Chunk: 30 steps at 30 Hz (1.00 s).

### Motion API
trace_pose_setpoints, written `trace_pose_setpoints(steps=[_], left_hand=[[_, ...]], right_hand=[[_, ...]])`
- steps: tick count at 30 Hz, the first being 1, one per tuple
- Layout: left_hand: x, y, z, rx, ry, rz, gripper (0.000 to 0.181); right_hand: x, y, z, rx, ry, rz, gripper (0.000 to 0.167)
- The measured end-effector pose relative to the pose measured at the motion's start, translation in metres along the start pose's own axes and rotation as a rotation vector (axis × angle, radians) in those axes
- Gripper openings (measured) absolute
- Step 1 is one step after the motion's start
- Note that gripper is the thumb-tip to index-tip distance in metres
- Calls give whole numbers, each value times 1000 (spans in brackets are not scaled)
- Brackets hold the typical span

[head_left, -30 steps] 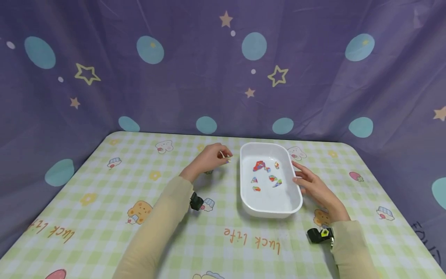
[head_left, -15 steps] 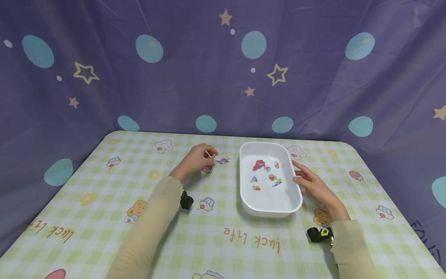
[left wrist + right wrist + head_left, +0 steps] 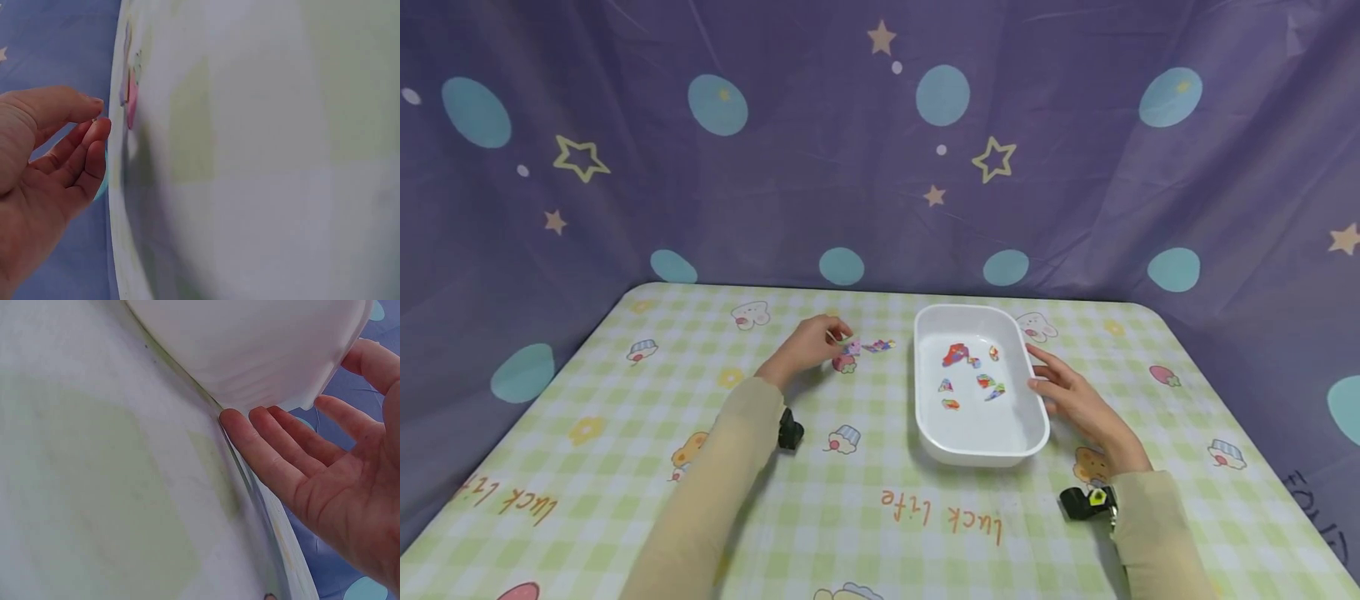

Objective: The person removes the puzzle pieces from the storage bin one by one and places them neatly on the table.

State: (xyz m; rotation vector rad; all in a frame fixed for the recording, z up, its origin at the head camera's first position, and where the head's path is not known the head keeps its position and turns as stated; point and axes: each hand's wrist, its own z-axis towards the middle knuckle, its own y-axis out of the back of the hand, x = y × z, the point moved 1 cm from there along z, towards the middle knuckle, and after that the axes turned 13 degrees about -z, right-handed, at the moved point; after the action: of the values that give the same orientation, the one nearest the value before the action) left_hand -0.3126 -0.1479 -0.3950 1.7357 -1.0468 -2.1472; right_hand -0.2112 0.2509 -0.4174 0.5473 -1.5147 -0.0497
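In the head view a white rectangular plastic tub (image 3: 981, 457) stands on the table, with several small, colourful, irregular flat pieces like puzzle pieces (image 3: 956, 355) scattered on its floor. Left of the tub, similar pieces (image 3: 878, 346) lie on the cloth. My left hand (image 3: 805, 343) is just left of these, thumb and fingertips close together; nothing shows clearly between them. In the left wrist view a pink piece (image 3: 132, 100) lies past the fingertips, apart from them. My right hand (image 3: 1078, 404) touches the tub's right side with nearly straight fingers (image 3: 269, 453), thumb near the rim.
A green-and-white checked tablecloth (image 3: 880, 475) with printed cakes, bears and lettering covers the table. Behind it hangs a purple curtain (image 3: 790, 192) with stars and blue ovals. Black wrist cameras (image 3: 1078, 502) sit on both wrists.
My left hand has moved left, away from the tub, uncovering the coloured pieces on the cloth. My right hand stays at the tub's side, and the tub keeps its place.
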Motion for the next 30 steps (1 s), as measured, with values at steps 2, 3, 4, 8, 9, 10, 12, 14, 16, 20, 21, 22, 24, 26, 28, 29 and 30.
trace_pose_setpoints(steps=[2,3,4,8,9,10,12,14,16,20,21,22,24,26,28,29,30], left_hand=[[1,0,0,3,14,6,27],[2,0,1,6,19,10,28],[3,0,1,7,23,13,28],[8,-1,3,8,35,32,29],[9,-1,3,8,39,36,29],[10,-1,3,7,43,38,28],[11,-1,4,5,49,42,28],[12,-1,4,5,51,47,28],[13,-1,5,2,52,50,28],[14,-1,7,-2,60,53,28],[15,-1,7,0,64,52,29],[15,-1,8,3,68,49,29],[15,-1,8,13,72,50,30],[15,-1,9,21,73,50,30],[14,-1,8,26,78,48,30],[14,-1,8,27,79,49,30],[13,-1,7,28,78,49,30]], right_hand=[[0,0,0,0,0,-2,63],[-1,0,1,-1,-2,-2,63],[-1,1,1,-2,-4,-3,63],[-2,1,1,-5,-9,-4,62],[-2,1,1,-5,-9,-6,62],[-2,0,1,-4,-7,-8,62],[-2,0,1,-4,-5,-10,63],[-2,0,1,-7,-5,-14,63],[-2,0,1,-7,-4,-16,63],[-1,0,2,-8,2,-19,63],[-1,1,2,-7,3,-18,63],[-1,1,2,-7,3,-18,63],[-1,1,2,-8,5,-21,63],[-1,1,2,-10,3,-24,63],[-1,0,2,-8,2,-24,63],[-1,0,2,-8,1,-25,63],[-1,0,2,-7,0,-21,63]])
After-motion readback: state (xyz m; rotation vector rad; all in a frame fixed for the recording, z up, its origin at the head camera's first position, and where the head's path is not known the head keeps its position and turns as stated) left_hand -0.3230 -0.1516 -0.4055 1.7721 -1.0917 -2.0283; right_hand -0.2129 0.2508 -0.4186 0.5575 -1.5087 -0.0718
